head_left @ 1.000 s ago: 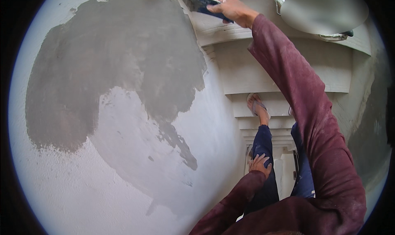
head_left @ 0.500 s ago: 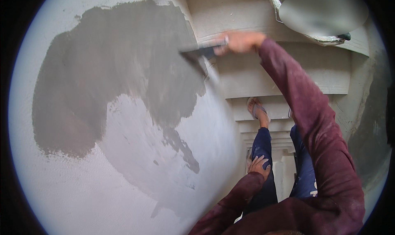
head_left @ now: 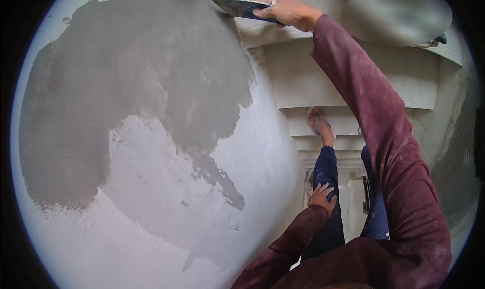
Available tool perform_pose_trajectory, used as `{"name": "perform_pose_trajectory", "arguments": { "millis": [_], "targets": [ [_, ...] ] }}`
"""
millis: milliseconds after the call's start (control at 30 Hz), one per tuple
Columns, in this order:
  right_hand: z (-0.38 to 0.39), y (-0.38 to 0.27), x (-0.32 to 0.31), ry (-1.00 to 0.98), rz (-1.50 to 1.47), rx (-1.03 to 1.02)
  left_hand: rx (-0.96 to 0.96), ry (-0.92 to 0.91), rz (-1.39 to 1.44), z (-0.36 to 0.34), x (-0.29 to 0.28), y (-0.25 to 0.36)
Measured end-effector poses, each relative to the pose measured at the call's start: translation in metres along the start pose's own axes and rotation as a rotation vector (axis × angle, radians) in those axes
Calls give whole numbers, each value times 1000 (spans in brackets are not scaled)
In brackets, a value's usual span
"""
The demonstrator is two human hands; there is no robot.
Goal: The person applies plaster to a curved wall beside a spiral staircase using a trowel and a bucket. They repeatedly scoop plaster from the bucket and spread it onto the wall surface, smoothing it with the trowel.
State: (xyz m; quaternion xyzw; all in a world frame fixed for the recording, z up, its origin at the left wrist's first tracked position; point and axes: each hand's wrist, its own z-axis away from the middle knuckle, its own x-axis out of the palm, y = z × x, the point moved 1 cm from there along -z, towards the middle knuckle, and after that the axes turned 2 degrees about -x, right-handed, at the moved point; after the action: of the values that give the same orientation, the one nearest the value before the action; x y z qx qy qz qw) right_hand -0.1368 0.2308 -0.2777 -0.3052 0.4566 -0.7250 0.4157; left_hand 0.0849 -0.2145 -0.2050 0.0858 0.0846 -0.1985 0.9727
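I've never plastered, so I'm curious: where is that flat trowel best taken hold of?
Probably by the right-hand end of the trowel, coming from the right: its flat blade points left toward the wall, leaving that end farther from it. The right grip holds it there.

We count two bare hands [head_left: 289, 12], one trowel [head_left: 241, 8], two maroon sleeves [head_left: 371, 97], two navy trouser legs [head_left: 326, 170], one clearly visible flip-flop [head_left: 321, 120] and two large grey plaster patches [head_left: 136, 56].

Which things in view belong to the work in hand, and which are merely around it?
In the work:
- right hand
- trowel, held in it
- grey coat
- white wall

Merely around:
- steps
- sandal
- left hand, on the leg
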Motion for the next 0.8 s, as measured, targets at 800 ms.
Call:
{"name": "perform_pose_trajectory", "arguments": {
  "millis": [800],
  "targets": [
    [161,71,97,-561,50,-1,20,-37,-132,-6,-5,1]
  ]
}}
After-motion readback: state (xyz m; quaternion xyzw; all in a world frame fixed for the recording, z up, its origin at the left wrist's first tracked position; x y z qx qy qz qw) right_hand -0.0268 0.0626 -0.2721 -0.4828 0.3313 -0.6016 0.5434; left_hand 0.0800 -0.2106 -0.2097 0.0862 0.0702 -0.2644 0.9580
